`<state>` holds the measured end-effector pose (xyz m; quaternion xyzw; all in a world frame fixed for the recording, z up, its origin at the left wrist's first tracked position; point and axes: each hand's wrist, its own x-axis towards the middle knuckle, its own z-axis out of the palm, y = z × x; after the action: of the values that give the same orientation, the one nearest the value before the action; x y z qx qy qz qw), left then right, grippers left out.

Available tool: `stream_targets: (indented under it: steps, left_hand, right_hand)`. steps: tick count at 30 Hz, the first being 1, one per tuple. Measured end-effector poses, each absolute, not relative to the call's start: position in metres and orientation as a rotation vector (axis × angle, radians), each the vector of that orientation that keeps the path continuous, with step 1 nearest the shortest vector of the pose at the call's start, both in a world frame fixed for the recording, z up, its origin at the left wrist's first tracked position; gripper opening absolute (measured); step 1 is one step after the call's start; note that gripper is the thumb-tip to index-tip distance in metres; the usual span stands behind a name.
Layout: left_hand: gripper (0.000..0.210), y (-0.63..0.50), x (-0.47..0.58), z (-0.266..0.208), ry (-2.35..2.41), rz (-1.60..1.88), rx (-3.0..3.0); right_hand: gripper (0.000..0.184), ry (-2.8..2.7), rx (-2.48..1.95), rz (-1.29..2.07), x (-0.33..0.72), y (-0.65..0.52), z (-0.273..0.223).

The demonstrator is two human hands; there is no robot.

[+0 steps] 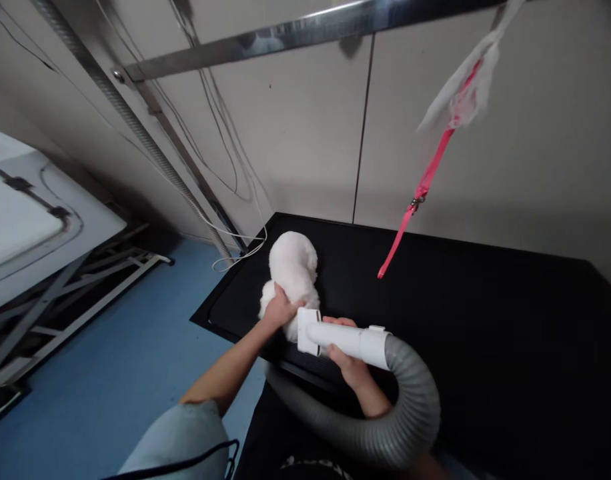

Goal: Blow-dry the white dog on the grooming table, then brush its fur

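One white fluffy animal [293,263], lying near the left end of a black table [485,320], close to the front edge; from where I stand I cannot tell which end is its head. One left hand [279,310], bare, laid on the animal's coat, thumb pointing toward the tool; whether the fingers close on anything beneath the fur, I cannot tell. One right hand [353,370], wrapped about a white nozzle [338,339], fingers behind and thumb in front, grasping it firmly; the nozzle's broad, flat head is turned to the animal, just beside the left thumb. One grey ribbed hose [420,393], fitted to the nozzle's rear end, looping down and back leftward beneath the right forearm. One pink strap [431,173] with metal buckle, hanging above the table, well apart from both hands; pale, wispy material [468,93] about its upper part. One metal bar [285,43], running across the light wall [295,133]. One ribbed tube [119,107], slanting down at left; a thin white cable [245,237] curling near the table corner. One white cabinet-like unit [80,220] on a metal frame, far left. One blue floor [135,333]. One pale sleeve [180,433] on the left arm.
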<state>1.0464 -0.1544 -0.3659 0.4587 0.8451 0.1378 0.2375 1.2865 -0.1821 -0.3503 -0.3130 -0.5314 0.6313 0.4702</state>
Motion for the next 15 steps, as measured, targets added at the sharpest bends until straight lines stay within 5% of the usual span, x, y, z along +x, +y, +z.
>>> stream_targets:
  steps: [9,15]
  left_hand:
    - [0.031,-0.056,1.100,-0.322,1.998,0.849,1.645]
    - [0.033,-0.053,1.156,-0.328,1.502,0.686,1.833]
  right_hand:
    - [0.042,-1.242,-0.832,1.412,1.309,-0.194,-0.349]
    - [0.046,-1.111,-0.842,1.456,1.343,-0.206,-0.361]
